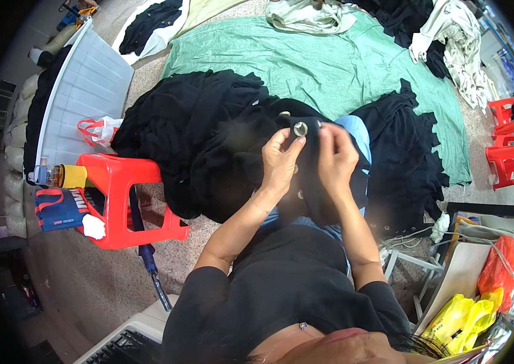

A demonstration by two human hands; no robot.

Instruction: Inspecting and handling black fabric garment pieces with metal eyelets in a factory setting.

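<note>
A black garment [324, 194] with several round buttons along it lies across my lap. My left hand [278, 162] is closed on its fabric, thumb and fingers pinched just below a pale, shiny round button [300, 128]. Close by on the right, my right hand [337, 159] is raised with its fingers pinched together at the cloth. A tiny bright spot shows by those fingertips, too small to name. To the left spreads a big heap of black garments [190, 121], and another black pile [396, 158] lies to the right.
On the left stands a red plastic stool [120, 176] with a drink bottle [63, 176] on it, beside a large grey-white bin [81, 85]. A folded umbrella [149, 261] leans below. Green sheeting [233, 54] covers the floor ahead. Yellow bag [466, 321] and red bag [500, 267] sit lower right.
</note>
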